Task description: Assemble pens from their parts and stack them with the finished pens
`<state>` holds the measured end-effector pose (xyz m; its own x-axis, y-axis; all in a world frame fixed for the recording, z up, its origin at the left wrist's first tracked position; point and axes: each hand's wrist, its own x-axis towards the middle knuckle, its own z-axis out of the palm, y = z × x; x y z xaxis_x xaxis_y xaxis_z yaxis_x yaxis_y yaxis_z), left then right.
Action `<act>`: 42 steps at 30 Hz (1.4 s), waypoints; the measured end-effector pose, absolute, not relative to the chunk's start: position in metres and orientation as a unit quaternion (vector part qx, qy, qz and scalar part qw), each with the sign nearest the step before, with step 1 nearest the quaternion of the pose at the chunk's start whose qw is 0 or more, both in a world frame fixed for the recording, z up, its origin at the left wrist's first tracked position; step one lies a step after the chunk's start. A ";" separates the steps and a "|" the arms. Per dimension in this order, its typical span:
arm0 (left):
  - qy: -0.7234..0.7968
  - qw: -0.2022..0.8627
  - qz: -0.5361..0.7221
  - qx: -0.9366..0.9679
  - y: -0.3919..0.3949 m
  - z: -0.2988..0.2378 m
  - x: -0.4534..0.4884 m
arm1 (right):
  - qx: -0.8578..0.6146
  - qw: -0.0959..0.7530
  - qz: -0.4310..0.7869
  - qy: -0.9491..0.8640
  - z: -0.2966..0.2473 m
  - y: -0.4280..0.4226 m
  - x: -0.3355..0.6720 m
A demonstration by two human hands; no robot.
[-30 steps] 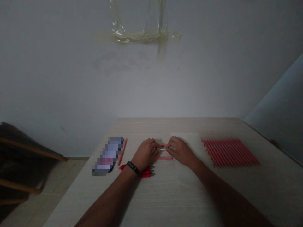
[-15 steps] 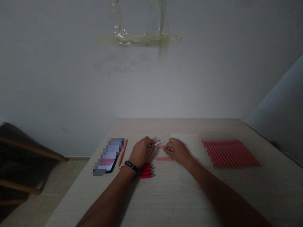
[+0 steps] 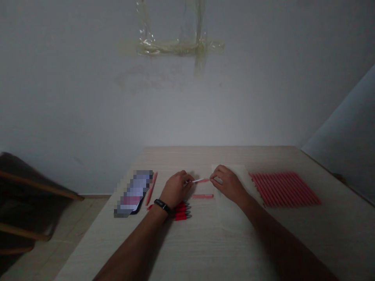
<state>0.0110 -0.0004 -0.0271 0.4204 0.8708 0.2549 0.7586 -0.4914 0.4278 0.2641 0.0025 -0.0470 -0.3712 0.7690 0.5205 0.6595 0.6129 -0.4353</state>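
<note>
**Thin white pen refill pinched between two hands at the middle of the table**

The left hand (image 3: 175, 189), with a black wristband (image 3: 162, 206) on its wrist, is closed to a narrow pinch around one end of a thin white pen refill (image 3: 200, 180). The refill lies roughly level above the tabletop, running from those fingers toward the right hand (image 3: 230, 183). The right hand is curled narrowly, its fingertips (image 3: 213, 175) at the refill's far end; whether they grip it or sit just beside it is too small to tell.

A single pink pen barrel (image 3: 202, 196) lies on the table just below the refill, between the hands. Near the left wrist sits a small cluster of red pen tips (image 3: 181, 212) with metal points, and the left forearm passes just beside it. Farther left, a pink pen (image 3: 151, 188) lies tilted along a pixelated phone (image 3: 133, 193).

Under and around the right hand spreads a sheet of white paper (image 3: 231, 214). Just past it, toward the table's right side, many pink pen barrels lie side by side in a neat slanted rows block (image 3: 285, 189).

Beyond the table's far edge stands a wall (image 3: 187, 105) bearing strips of clear tape (image 3: 172, 47). A wooden chair (image 3: 29, 195) stands off the table's left side.
</note>
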 end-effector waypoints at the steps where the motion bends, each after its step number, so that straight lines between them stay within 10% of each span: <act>1: 0.487 0.124 0.224 0.835 0.000 -0.027 0.011 | -0.429 0.355 0.076 -0.827 -0.047 0.003 0.263; 42: 0.509 0.128 0.238 0.817 -0.001 -0.025 0.010 | -0.409 0.298 0.134 -0.852 -0.053 0.003 0.250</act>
